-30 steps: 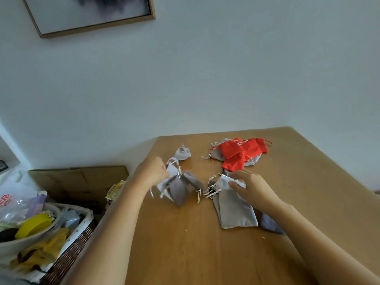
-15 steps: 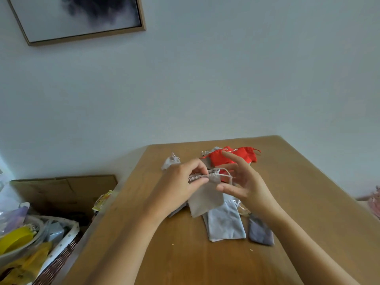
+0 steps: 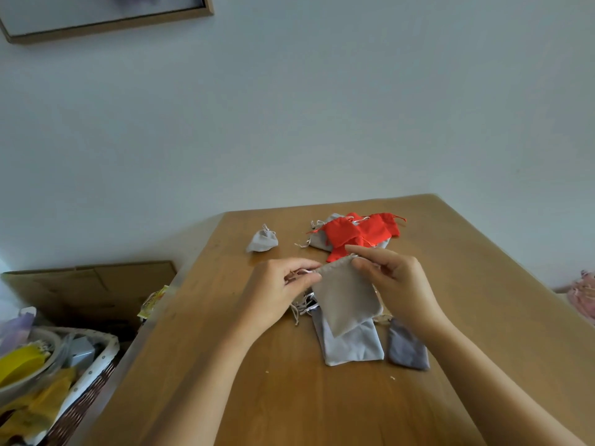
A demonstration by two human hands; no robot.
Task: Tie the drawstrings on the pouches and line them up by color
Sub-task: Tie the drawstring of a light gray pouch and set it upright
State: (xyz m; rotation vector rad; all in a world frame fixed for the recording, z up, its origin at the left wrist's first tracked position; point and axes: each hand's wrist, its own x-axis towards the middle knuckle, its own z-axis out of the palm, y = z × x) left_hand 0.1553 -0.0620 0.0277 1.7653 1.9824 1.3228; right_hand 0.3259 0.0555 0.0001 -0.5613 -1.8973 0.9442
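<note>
Now left hand (image 3: 277,291) and right hand (image 3: 396,281) pinch a beige pouch (image 3: 346,297) by opposite ends of its top hem, above the table (image 3: 289,397). Beyond the grip lie red pouches (image 3: 344,231); under it a light grey pouch (image 3: 351,346), bare wood nearer.

- I have one view only: the head camera, looking forward and down over the table (image 3: 289,400) toward the wall (image 3: 322,123).
- It sits near, with the left hand (image 3: 273,292) and right hand (image 3: 399,284) around mid-frame.
</note>
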